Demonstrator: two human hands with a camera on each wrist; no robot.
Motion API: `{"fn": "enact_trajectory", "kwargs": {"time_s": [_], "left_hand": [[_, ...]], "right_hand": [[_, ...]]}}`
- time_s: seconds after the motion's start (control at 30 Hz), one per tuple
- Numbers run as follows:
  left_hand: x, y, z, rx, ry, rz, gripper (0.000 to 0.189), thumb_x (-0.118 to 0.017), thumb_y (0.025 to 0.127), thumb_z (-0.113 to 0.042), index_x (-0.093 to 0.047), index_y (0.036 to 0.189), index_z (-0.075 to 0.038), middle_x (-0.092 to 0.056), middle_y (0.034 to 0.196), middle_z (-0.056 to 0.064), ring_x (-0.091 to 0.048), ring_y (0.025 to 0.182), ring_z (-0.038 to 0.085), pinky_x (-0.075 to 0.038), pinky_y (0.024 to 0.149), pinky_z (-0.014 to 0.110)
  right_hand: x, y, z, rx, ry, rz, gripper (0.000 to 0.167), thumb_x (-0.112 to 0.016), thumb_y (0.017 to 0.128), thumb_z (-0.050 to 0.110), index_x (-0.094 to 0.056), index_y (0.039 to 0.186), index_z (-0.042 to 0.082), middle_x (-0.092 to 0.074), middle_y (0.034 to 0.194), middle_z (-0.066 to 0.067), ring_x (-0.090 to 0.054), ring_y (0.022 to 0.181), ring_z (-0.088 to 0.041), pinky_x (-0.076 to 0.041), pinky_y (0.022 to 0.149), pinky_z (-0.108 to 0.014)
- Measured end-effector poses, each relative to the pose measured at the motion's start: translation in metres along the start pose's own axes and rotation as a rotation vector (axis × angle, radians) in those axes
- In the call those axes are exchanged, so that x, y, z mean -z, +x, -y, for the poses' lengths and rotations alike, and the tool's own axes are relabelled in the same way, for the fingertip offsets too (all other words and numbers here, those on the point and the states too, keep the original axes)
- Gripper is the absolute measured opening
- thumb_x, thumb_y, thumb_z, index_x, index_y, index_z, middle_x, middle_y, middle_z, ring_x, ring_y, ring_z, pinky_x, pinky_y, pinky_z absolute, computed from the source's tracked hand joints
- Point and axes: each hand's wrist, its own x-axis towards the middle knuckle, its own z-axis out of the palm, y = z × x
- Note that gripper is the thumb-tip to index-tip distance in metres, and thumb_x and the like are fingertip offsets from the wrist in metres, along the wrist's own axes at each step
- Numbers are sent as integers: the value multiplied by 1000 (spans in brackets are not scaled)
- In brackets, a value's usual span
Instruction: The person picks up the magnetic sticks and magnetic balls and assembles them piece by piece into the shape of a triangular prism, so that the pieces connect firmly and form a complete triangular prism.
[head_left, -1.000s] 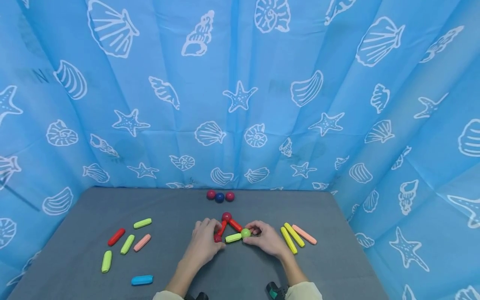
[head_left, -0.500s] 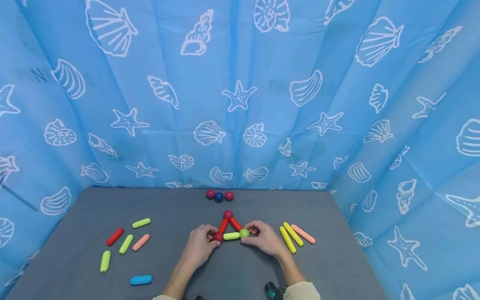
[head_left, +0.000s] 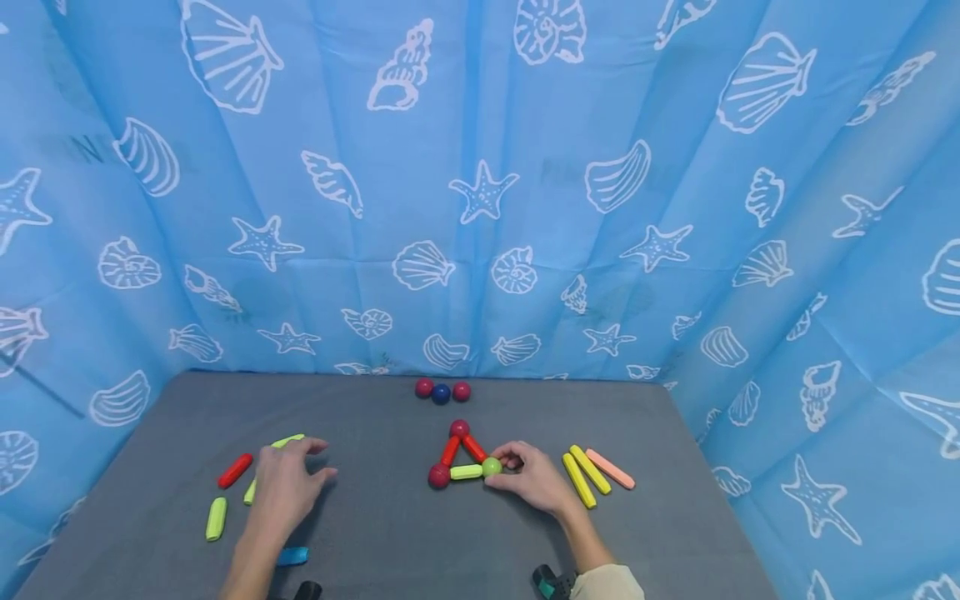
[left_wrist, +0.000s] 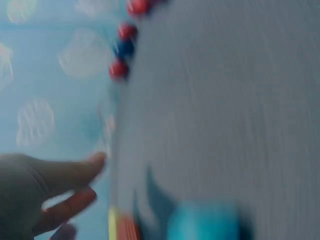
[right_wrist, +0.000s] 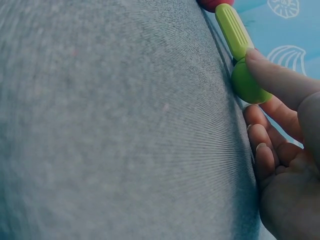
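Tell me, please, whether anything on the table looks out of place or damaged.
Nothing stands out. The right hand pinches the green ball, one corner of a triangle that appears closed. The yellow sticks and pink stick lie loose but look whole. The left hand hides part of the table.

Pale cream right sleeve [head_left: 607, 583]; black right wrist device [head_left: 562, 586], green patch [head_left: 545, 588]; black left wrist device [head_left: 308, 591].

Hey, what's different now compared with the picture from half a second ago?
The left hand has let go of the dark red ball and moved left, near the loose red stick. The right hand still pinches the green ball. The triangle kept its shape.
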Motion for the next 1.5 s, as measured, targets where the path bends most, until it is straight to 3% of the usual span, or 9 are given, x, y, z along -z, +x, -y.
{"fn": "enact_trajectory", "kwargs": {"time_s": [0.2,0.33,0.43,0.57,0.7,0.83,1.2,1.4,1.5], "left_hand": [[11,0,37,107,157,26,36,-88,79,-18,-76,111,-6,-73,98,11,-44,91,37,-36,78,50],[8,2,38,63,139,49,29,-85,82,-17,-78,109,-10,-74,96,8,-50,92,35,-39,77,51],[6,3,22,6,37,21,33,-81,88,-19,-74,119,-8,-72,102,10,-57,90,29,-46,76,48],[-3,4,-20,-35,-186,-11,34,-75,94,-19,-69,126,-10,-68,109,7,-65,94,20,-55,78,42],[-26,2,-63,-106,-347,-24,30,-79,90,-15,-69,119,-18,-69,108,-1,-67,98,13,-58,84,34],[-54,0,-87,-177,-432,13,29,-82,85,-13,-70,111,-21,-70,101,-8,-67,93,6,-58,80,24],[-87,0,-95,-196,-512,82,26,-84,84,-16,-70,105,-21,-71,99,-6,-67,90,7,-57,76,18],[-74,12,-86,-190,-624,210,36,-82,87,-28,-70,118,-17,-71,111,0,-69,99,12,-59,84,24],[-61,33,-81,-147,-655,175,39,-77,91,-40,-69,124,-20,-72,117,1,-68,106,16,-57,92,34]], "right_hand": [[0,-2,-1,11,3,-18,37,-82,85,38,-71,114,18,-66,106,0,-58,98,-16,-47,83,-24],[-1,-2,-1,14,7,-21,37,-83,85,38,-71,114,18,-66,106,0,-58,98,-16,-47,82,-24],[-2,-2,-1,18,8,-18,37,-82,85,38,-71,114,17,-66,107,0,-58,98,-16,-47,82,-24],[-2,-3,-2,13,1,-25,37,-83,85,37,-71,114,17,-66,106,0,-57,98,-16,-47,82,-25],[-1,-3,-2,12,-5,-32,37,-83,85,37,-71,114,17,-66,106,0,-57,97,-16,-47,81,-24],[-2,-2,-2,18,-2,-35,37,-82,85,38,-70,114,17,-65,105,0,-57,97,-16,-47,81,-24],[-2,-4,-6,4,14,-51,37,-83,85,38,-71,113,19,-65,105,1,-58,97,-16,-47,82,-22],[-2,-3,-6,28,18,-40,36,-82,86,37,-70,114,18,-66,106,0,-59,98,-16,-48,82,-22],[-3,-1,-6,22,25,-35,36,-82,86,37,-70,115,18,-65,106,1,-58,98,-16,-48,82,-22]]}}
